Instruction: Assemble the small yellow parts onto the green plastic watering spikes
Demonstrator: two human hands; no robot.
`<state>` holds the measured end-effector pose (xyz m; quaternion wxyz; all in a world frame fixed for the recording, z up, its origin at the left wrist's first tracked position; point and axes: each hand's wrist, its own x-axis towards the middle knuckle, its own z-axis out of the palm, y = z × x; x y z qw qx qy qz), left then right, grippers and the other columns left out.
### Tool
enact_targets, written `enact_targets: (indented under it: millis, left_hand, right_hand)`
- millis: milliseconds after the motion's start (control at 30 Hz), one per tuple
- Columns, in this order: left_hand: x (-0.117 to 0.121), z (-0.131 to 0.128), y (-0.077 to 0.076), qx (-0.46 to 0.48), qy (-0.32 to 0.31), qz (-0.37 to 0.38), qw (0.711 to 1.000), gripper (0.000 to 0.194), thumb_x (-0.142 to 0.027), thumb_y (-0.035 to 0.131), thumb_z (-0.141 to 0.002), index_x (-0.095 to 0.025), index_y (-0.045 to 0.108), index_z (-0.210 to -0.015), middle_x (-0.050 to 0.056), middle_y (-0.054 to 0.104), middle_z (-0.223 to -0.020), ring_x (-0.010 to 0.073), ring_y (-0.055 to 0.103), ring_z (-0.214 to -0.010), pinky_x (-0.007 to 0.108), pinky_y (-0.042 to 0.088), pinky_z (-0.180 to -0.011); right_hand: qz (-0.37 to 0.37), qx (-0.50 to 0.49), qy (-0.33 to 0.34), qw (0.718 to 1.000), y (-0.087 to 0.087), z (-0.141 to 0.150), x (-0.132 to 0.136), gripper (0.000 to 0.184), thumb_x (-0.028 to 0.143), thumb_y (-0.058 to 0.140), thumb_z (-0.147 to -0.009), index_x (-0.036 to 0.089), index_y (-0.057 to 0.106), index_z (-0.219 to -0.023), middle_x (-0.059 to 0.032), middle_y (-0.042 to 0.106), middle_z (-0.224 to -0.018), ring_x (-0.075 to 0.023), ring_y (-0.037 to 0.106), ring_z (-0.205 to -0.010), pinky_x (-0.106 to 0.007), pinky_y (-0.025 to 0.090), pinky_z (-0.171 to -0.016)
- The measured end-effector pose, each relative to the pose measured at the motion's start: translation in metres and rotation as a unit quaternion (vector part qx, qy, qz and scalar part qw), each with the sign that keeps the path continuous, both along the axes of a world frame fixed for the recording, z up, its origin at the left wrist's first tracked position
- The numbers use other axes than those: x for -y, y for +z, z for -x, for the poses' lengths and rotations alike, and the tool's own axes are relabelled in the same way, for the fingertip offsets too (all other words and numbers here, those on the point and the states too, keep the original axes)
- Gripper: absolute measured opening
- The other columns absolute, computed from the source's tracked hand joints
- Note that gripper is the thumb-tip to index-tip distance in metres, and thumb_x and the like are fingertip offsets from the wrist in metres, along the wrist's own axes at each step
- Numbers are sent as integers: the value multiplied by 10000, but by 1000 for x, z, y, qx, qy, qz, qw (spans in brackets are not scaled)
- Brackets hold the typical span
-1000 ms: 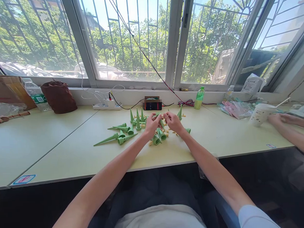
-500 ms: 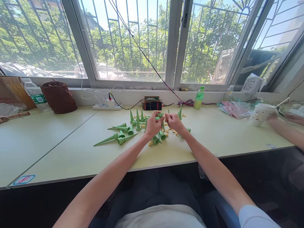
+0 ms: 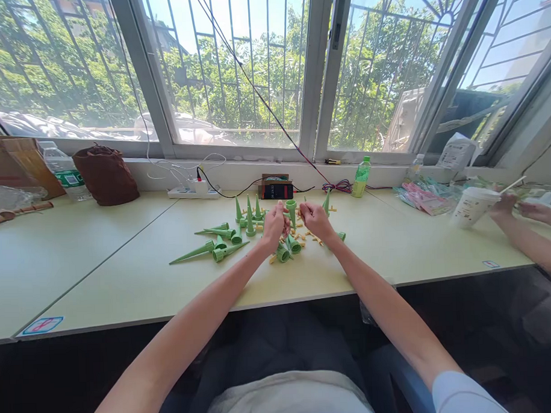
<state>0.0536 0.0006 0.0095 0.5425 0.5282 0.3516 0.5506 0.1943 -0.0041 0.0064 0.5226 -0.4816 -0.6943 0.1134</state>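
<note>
A green plastic cone-shaped spike [image 3: 291, 207] stands between my hands, its round socket facing up and its point down. Curled against its left side, my left hand [image 3: 275, 224] grips it, with part of the cone hidden. My right hand [image 3: 316, 219] is closed just to the right of the spike, thumb and fingers pressed together; what they hold is hidden. Small yellow tap-like pieces [image 3: 313, 236] lie scattered below the hands. Several more green spikes [image 3: 249, 218] stand point up on the left, and others [image 3: 193, 253] lie on their sides.
A phone [image 3: 275, 191] leans at the back near a power strip [image 3: 193, 192]. A green-labelled bottle [image 3: 361, 177] and coiled cable [image 3: 338, 186] stand behind. At right are a white cup [image 3: 474, 207], plastic bags [image 3: 422, 196] and another person's hands [image 3: 505, 204]. A brown bag [image 3: 106, 176] sits left.
My left hand has turned and its fingers have curled in; the green spike has tipped to show upright between the hands. My right hand stays almost in place. The other person's hands have shifted.
</note>
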Motion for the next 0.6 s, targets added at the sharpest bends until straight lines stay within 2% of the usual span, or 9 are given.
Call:
enact_targets:
  millis: [167, 333, 600]
  left_hand:
    - [3, 1, 3, 13, -44, 65, 997, 519, -710, 463, -823, -193, 480, -776, -33, 486, -458, 92, 390, -296, 219, 267, -299]
    - [3, 3, 4, 35, -96, 69, 992, 505, -690, 545, -783, -189, 485, -796, -9, 548, -527, 99, 464, -347, 223, 345, -330]
    - [6, 4, 8, 46, -123, 45, 990, 465, -591, 667, -755, -195, 460, -885, 11, 620, -671, 102, 535, -405, 220, 396, -355]
  right_hand:
    - [-4, 46, 8, 999, 1, 3, 5, 396, 448, 360, -952, 218, 396, -631, 8, 469, -563, -130, 399, -550, -260, 303, -558]
    - [2, 37, 6, 999, 2, 0, 5, 390, 461, 348, -954, 220, 403, -652, 6, 472, -572, -135, 414, -564, -254, 310, -565]
    - [2, 15, -5, 1000, 3, -4, 4, 419, 490, 343, -958, 216, 441, -657, 13, 454, -532, -137, 427, -547, -257, 321, -558]
